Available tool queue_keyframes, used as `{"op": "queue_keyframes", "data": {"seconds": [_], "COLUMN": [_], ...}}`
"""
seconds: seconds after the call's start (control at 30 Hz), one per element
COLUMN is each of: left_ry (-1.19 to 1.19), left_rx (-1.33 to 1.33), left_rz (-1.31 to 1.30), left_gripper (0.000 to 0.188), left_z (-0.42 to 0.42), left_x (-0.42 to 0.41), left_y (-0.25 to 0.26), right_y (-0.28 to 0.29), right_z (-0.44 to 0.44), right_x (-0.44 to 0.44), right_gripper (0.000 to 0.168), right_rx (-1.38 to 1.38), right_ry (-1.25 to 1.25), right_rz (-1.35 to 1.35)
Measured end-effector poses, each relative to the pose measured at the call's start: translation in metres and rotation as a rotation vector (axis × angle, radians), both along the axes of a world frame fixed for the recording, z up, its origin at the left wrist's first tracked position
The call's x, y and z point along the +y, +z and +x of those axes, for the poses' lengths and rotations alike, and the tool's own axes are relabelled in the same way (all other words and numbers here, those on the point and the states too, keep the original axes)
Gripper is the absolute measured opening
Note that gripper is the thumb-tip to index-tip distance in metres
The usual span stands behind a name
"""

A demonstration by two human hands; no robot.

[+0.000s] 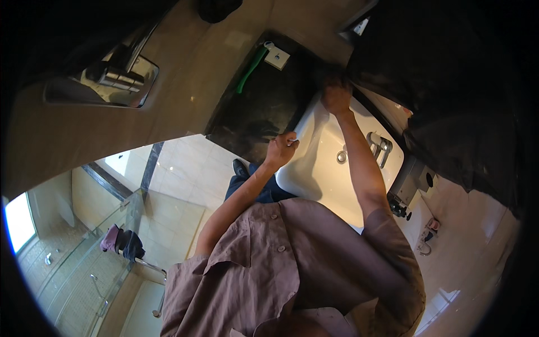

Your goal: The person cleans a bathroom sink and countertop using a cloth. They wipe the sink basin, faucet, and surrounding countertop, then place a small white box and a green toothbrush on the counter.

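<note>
My left hand (282,149) is closed over the near left rim of a white washbasin (311,168), with a small white thing pinched between thumb and fingers. My right hand (337,97) is curled at the basin's far corner, against the dark stone counter (269,101). It lies in shadow, so whether it holds anything cannot be told. My right forearm crosses over the basin, between the metal drain (341,157) and the chrome tap (380,147). A green long-handled item (252,69) and a small white box (277,58) lie at the counter's far left part.
A mirror-like panel (147,80) is at upper left. Below it, a glass shower screen (84,248) has a metal bar with dark and purple cloths (122,243) on it. Metal box-like fittings (406,185) stand right of the basin. A dark shoe (240,167) shows on the floor.
</note>
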State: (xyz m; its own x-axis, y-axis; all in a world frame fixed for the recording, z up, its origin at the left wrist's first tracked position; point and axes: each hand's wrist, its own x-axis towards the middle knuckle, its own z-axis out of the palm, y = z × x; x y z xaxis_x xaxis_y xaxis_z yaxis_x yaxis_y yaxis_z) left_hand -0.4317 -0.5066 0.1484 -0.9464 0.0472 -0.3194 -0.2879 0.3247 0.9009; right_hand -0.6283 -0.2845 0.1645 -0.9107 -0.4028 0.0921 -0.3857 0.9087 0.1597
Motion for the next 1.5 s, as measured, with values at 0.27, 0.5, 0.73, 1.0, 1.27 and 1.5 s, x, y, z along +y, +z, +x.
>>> {"op": "queue_keyframes", "data": {"seconds": [0.27,0.5,0.73,1.0,1.27,1.5], "left_ry": [0.158,0.137,0.219,0.387,0.445,0.477], "left_rx": [-0.068,-0.219,-0.357,-0.533,-0.52,-0.535], "left_rz": [-0.033,0.134,0.31,0.542,0.65,0.704], "left_gripper": [0.019,0.029,0.03,0.032,0.034,0.037], "left_z": [-0.009,-0.009,0.002,0.027,0.088,0.151], "left_x": [0.006,0.001,-0.009,-0.042,-0.096,-0.12], "left_y": [-0.056,-0.063,-0.054,-0.03,-0.023,-0.016], "right_y": [-0.025,-0.059,-0.044,-0.04,-0.015,-0.018], "right_z": [0.065,0.012,-0.041,0.086,0.209,0.303], "right_x": [-0.082,-0.045,-0.048,-0.096,-0.16,-0.185], "right_gripper": [0.044,0.053,0.06,0.057,0.059,0.057], "right_rx": [-0.722,-0.76,-0.784,-0.669,-0.855,-0.734], "right_ry": [0.338,0.162,-0.058,0.131,0.129,0.204], "right_rz": [0.409,0.396,0.557,0.492,0.535,0.533]}}
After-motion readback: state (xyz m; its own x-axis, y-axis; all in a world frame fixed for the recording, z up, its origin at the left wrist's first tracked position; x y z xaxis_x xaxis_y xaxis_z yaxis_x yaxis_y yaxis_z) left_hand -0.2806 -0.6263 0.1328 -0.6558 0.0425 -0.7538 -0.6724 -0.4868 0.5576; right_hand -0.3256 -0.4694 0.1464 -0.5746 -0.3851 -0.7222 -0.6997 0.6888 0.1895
